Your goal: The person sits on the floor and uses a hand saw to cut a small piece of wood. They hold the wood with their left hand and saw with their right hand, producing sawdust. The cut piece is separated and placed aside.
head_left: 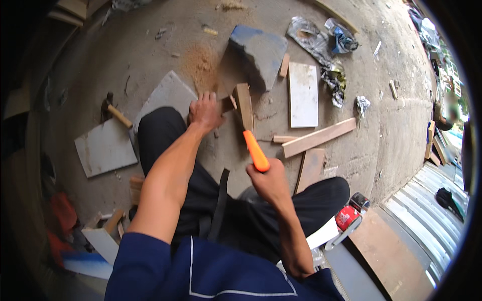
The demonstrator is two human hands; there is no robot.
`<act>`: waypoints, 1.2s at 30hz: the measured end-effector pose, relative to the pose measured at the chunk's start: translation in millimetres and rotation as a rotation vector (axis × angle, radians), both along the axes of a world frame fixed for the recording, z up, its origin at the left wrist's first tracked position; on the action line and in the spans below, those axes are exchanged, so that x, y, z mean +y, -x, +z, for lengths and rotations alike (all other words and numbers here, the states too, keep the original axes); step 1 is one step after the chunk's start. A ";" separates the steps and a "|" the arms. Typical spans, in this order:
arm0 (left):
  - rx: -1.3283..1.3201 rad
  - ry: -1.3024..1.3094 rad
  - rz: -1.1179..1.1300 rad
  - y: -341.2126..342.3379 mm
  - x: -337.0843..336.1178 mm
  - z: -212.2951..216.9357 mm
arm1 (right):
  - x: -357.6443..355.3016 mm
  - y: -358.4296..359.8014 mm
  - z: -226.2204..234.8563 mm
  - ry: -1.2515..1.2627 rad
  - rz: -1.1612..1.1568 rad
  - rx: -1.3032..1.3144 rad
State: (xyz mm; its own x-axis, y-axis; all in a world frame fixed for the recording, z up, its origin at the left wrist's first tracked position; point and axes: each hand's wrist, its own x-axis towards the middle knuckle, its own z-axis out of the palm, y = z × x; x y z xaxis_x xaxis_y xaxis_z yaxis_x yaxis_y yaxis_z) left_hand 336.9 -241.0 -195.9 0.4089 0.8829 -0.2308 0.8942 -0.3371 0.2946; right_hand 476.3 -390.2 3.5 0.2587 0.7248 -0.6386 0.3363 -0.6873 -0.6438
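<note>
My right hand (272, 181) is closed around the orange handle (257, 153) of what looks like a handsaw. Its blade is hard to make out against a brown wooden piece (244, 105) just beyond the handle. Further left, my left hand (205, 111) grips a short wooden block (227, 104) from above, its fingers partly hiding the block. The block's right end lies close to the brown piece; whether they touch I cannot tell. A heap of sawdust (201, 65) spreads on the ground past my left hand.
A broken blue-grey slab (263, 52) stands ahead. To the right lie a white board (303, 95), a long plank (320, 137) and crumpled foil wrapping (309, 37). At left, a hammer (118, 114) rests by a pale tile (106, 148). A red can (346, 218) sits by my right knee.
</note>
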 end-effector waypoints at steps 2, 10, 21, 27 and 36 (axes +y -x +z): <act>0.007 0.029 0.018 31.2 -5.1 -4.1 | -40.4 23.9 28.3 -0.063 0.078 -0.034; -0.005 0.056 0.004 79.5 9.0 9.2 | 27.8 75.4 -3.8 -0.040 0.035 -0.043; -0.028 0.053 0.005 136.7 14.2 -14.1 | 19.8 135.5 -26.7 -0.011 0.038 -0.060; -0.053 0.036 0.010 174.4 23.9 -26.7 | -40.5 162.9 -7.6 -0.035 -0.031 -0.045; -0.046 0.055 0.037 160.4 -73.8 65.4 | -96.7 163.1 1.1 -0.130 -0.072 0.105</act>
